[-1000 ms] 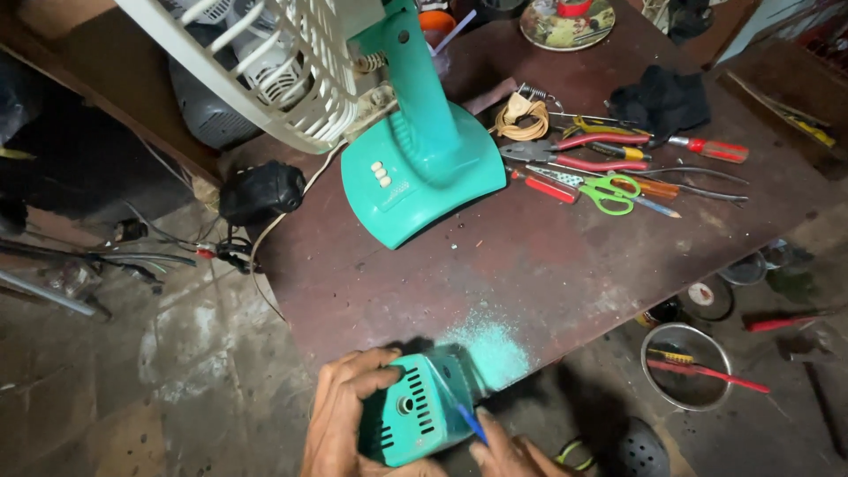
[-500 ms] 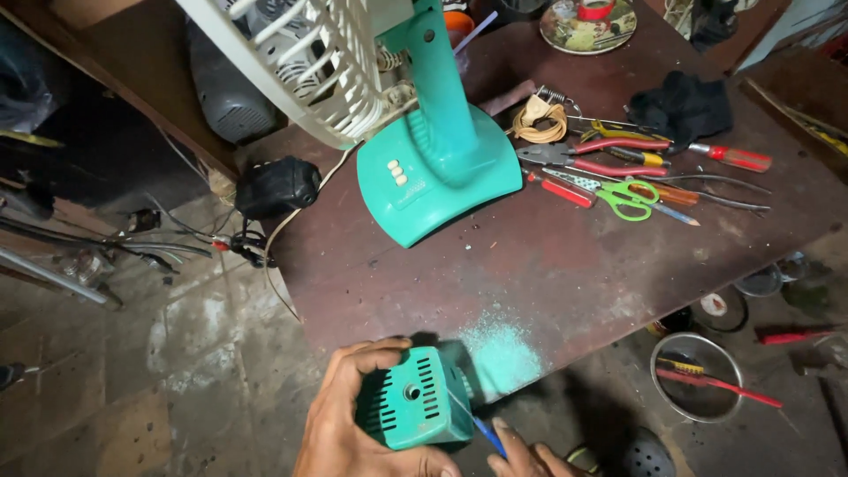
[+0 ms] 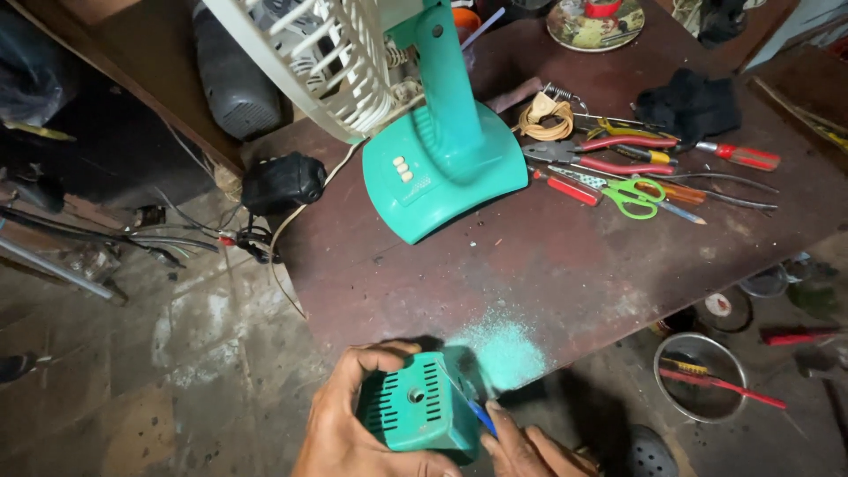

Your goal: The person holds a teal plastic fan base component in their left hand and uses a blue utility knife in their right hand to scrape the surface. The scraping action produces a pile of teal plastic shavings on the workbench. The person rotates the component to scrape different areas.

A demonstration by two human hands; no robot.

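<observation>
At the bottom of the head view, the left hand (image 3: 346,424) wraps around a green cover (image 3: 422,404) with rows of slots and a small hole in its middle. The fingers curl over its top and side, so the hand holds it tight, just at the near edge of the table (image 3: 565,265). The right hand (image 3: 530,450) shows only partly at the bottom edge. It pinches a thin blue tool (image 3: 481,415), and the tip touches the right side of the cover.

Just past the cover, green dust (image 3: 502,350) lies in a little pile on the brown table.

Farther back stands a green fan (image 3: 446,155) with a wide base, three pale buttons and a white grill up top. A black plug box (image 3: 283,183) sits at the left edge of the table, beside the fan.

To the right of the fan lie many tools close together: red pliers (image 3: 609,152), green scissors (image 3: 638,196), a red screwdriver (image 3: 746,156) and a coil of tan wire (image 3: 545,117). A black cloth (image 3: 689,104) lies behind them.

Down on the floor at the right sits a round metal bowl (image 3: 667,378) with tools in it.
</observation>
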